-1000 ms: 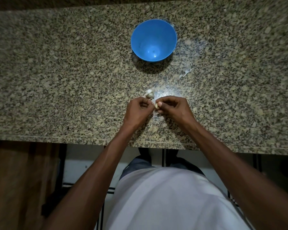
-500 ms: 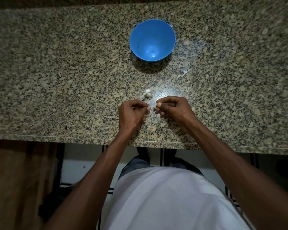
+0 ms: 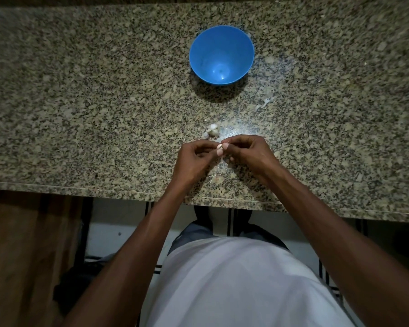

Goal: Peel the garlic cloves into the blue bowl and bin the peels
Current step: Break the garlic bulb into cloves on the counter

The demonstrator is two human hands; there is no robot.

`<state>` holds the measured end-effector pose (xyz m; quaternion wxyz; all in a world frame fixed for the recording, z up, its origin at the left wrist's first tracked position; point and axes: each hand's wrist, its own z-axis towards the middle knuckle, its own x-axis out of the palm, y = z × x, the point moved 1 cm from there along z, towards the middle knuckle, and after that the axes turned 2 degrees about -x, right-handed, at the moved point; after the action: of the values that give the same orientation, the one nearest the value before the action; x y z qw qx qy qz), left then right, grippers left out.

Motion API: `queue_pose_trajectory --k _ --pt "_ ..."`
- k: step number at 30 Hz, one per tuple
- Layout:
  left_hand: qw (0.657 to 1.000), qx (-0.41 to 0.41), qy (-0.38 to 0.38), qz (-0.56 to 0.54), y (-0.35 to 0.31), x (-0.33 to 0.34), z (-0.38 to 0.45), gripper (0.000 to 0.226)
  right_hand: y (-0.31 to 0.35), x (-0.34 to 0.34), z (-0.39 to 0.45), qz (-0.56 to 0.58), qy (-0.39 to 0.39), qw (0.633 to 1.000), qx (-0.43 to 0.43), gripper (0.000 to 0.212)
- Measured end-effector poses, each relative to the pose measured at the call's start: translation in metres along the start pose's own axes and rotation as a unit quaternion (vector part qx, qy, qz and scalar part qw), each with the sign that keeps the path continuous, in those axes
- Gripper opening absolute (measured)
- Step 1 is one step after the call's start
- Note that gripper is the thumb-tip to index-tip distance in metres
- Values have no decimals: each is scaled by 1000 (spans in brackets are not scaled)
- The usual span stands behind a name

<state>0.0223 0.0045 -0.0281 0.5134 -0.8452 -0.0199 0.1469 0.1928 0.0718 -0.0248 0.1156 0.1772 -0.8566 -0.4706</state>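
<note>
Both hands meet just above the granite counter [image 3: 80, 114] near its front edge. My right hand [image 3: 248, 154] pinches a small pale garlic clove [image 3: 219, 147] between thumb and fingers. My left hand [image 3: 194, 159] has its fingertips curled against the same clove, pinching at it. A little beyond the hands lies a small heap of garlic cloves [image 3: 212, 131] on the stone. The blue bowl [image 3: 222, 55] stands farther back at the centre, and nothing shows inside it.
A scrap of pale peel [image 3: 266, 103] lies on the counter right of the bowl's shadow. Thin flakes of peel [image 3: 219, 175] rest on the stone under my hands. The counter's front edge runs just below my wrists. No bin is in view.
My left hand had drawn a little away to the left half a second ago; it has come back and touches the clove held by my right hand again.
</note>
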Motion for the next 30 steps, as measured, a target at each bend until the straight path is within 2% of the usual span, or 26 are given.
queue_pose_trajectory --k 3,6,10,14,19,25,27,30 --pt "995 30 -23 94 -1 1 0 23 -1 2 -2 -53 -21 998 -25 16" --pt "978 84 -37 188 -5 2 0 18 -2 4 -4 -60 -29 997 -39 16" --pt "957 134 -34 256 -9 3 0 17 -2 5 -3 -70 -35 995 -56 14" --pt "954 129 -17 271 -12 4 2 15 -2 4 0 -116 -46 989 -81 7" --pt "965 72 39 248 -11 2 2 20 6 2 4 -212 -20 971 -111 5" --pt "953 44 107 280 -13 -5 3 21 11 10 -2 -370 26 902 -223 18" --pt "947 55 130 290 -15 -8 4 21 13 7 0 -376 51 901 -212 17" --pt "938 87 147 300 -16 -13 3 19 16 -2 6 -339 97 925 -142 12"
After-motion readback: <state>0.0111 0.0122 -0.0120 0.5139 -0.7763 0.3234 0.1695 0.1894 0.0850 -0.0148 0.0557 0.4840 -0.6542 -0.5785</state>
